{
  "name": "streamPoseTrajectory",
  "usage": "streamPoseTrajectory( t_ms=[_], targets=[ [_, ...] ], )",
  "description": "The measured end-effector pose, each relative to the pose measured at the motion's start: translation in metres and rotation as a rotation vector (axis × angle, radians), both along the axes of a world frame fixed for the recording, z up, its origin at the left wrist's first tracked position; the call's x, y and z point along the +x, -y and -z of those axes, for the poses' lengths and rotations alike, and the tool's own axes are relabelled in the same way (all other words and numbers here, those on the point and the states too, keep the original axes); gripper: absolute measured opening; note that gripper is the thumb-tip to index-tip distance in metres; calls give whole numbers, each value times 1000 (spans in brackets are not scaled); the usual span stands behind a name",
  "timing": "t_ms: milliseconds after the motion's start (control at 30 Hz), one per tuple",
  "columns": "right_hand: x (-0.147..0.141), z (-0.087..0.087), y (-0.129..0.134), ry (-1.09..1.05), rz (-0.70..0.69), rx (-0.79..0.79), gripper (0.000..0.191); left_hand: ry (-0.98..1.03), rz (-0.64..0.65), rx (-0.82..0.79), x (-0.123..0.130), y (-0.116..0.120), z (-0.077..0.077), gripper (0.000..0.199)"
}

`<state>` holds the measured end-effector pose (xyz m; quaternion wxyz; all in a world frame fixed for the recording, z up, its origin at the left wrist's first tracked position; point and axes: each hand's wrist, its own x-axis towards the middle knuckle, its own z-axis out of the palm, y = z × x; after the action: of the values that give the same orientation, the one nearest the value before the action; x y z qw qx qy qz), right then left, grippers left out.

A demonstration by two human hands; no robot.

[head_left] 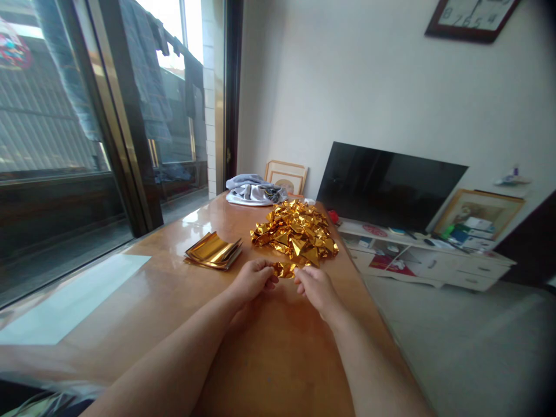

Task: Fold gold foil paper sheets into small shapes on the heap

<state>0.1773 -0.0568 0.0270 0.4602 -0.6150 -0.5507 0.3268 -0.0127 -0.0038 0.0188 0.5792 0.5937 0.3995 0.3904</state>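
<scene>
Between my two hands, a small folded piece of gold foil [285,270] stretches just above the wooden table [278,353]. My left hand [258,277] pinches its left end, with the fingers curled in. At the right end, my right hand [313,285] closes on the foil between thumb and fingers. Right behind it rises a large heap of folded gold foil pieces [299,231]. A stack of flat gold foil sheets [212,250], slightly curled at the edges, lies to the left of the heap.
Folded grey clothing [254,190] lies at the table's far end, before leaning picture frames [286,175]. A pale sheet [82,298] covers part of the left side. Beyond the right edge stand a white cabinet [471,280] and a dark television [386,185].
</scene>
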Motion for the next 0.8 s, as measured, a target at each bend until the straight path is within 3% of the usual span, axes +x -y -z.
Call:
streamPoseTrajectory(
  t_ms=[133, 233, 300, 400, 500, 800],
  targets=[
    [2, -1, -1, -172, 31, -21, 45, 30, -47, -71, -3, -1, 0, 17],
    [3, 3, -5, -219, 16, 29, 34, 68, -48, -117, -6, -1, 0, 17],
    [3, 6, -6, -189, -21, 79, 27, 93, -36, -137, -7, -1, 0, 17],
    [-1, 11, -6, -124, -104, 127, 39, 135, -4, -168, -9, -2, 2, 17],
    [-5, 13, -5, -122, -206, 144, 36, 157, 28, -204, -11, -3, 4, 20],
    [-4, 21, -12, -296, -199, -1, 38, 187, 103, -231, -14, -3, 2, 38]
  ],
)
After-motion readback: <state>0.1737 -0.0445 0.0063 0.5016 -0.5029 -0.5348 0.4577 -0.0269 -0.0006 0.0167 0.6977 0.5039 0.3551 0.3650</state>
